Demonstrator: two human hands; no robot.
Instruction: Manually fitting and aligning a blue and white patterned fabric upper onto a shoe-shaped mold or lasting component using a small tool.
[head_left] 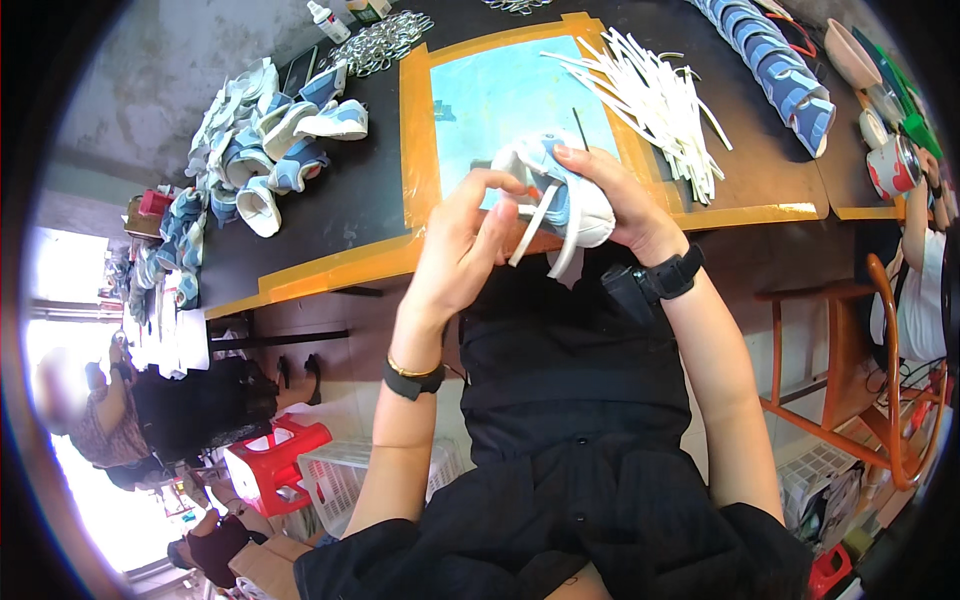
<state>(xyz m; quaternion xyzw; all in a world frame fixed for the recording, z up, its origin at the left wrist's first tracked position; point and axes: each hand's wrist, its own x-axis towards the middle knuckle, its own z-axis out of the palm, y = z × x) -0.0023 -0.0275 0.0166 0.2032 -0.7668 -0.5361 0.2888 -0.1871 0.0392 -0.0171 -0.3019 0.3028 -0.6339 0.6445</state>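
Note:
A small white and light-blue shoe upper (592,212) is held over the near edge of the work mat. My right hand (630,205) wraps around its right side, the thumb lying along the top. Two white strips hang from the shoe upper; the left one (534,228) slants down beside my left fingers. My left hand (465,240) is at the shoe's left side, its thumb and index finger bent toward each other next to that strip. A small reddish spot shows at those fingertips, too small to make out. What they pinch is hidden.
A light-blue mat (480,95) edged with brown tape covers the table's middle. White strips (660,120) lie in a heap at its right. Shoe uppers pile up (262,150) at left; a nested row (765,65) stands far right. Metal rings (385,42) lie behind. Other people sit at both sides.

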